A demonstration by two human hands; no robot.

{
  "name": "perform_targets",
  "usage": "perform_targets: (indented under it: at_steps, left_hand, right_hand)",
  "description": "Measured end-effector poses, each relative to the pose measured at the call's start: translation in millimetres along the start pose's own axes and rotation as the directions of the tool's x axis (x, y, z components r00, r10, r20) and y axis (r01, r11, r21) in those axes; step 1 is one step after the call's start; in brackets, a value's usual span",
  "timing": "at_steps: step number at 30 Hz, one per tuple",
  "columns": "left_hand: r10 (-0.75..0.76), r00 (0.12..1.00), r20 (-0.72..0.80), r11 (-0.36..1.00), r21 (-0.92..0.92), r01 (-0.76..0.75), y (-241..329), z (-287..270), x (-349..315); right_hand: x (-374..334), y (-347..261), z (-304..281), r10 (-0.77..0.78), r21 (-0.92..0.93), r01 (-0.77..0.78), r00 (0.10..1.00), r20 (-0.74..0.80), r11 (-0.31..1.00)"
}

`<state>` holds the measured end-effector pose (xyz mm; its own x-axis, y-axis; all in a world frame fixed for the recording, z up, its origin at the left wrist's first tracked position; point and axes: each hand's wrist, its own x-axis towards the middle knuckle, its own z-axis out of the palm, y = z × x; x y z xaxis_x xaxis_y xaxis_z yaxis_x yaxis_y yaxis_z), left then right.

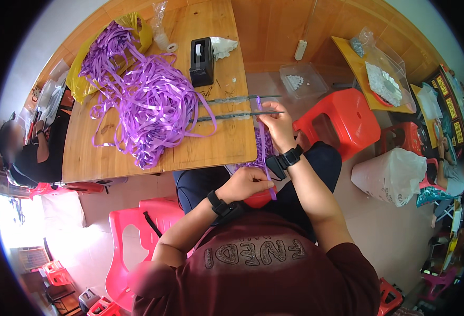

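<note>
A narrow purple ribbon (pixel 263 152) runs down beyond the table's right edge, between my two hands. The fingers of my left hand (pixel 245 184) pinch it near its lower end, over my lap. Higher up, my right hand (pixel 278 126) has thumb and fingers closed around the ribbon, at the tip of the nearer dark rod (pixel 232 116). A second dark rod (pixel 232 100) lies parallel behind it; both stick out past the table edge. More purple ribbon (pixel 262 138) hangs bunched below the edge. A large tangled heap of purple ribbon (pixel 153 100) covers the table's middle.
A yellow plastic bag (pixel 79 79) with ribbon lies at the table's (pixel 221 158) far left. A black tape dispenser (pixel 202 62) stands behind the rods. Red stools (pixel 348 121) and a white sack (pixel 387 176) are to my right. Other people sit at both sides.
</note>
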<state>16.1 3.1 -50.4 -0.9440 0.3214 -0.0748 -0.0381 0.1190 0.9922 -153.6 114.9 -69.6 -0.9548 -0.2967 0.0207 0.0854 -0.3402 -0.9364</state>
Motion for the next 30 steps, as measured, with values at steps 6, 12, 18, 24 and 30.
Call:
perform_targets:
  at_steps: [6,12,18,24,30]
  left_hand:
    - [0.159,0.986,0.04,0.982,0.095,-0.162,33.0,-6.0,-9.9]
    - [0.241,0.956,0.168,0.946,0.178,-0.27,82.2,-6.4,-32.1]
    - [0.364,0.914,0.181,0.889,0.227,-0.399,110.6,-5.6,-49.3]
    - [0.317,0.942,0.113,0.916,0.223,-0.335,137.1,-19.2,-54.7]
    - [0.24,0.968,0.072,0.953,0.173,-0.25,164.3,-31.1,-48.8]
  right_hand:
    - [-2.5,-12.4,-2.1,0.137,-0.09,-0.13,0.987,0.084,0.987]
    - [-23.8,-35.4,5.6,0.233,-0.134,-0.216,0.964,0.128,0.967]
    - [-43.0,-54.3,6.2,0.23,-0.239,-0.201,0.968,0.101,0.95]
    - [-73.8,-75.0,-4.8,-0.06,-0.44,0.152,0.975,0.215,0.885]
    - [-72.0,-130.1,6.9,-0.397,-0.408,0.864,0.5,0.77,0.295]
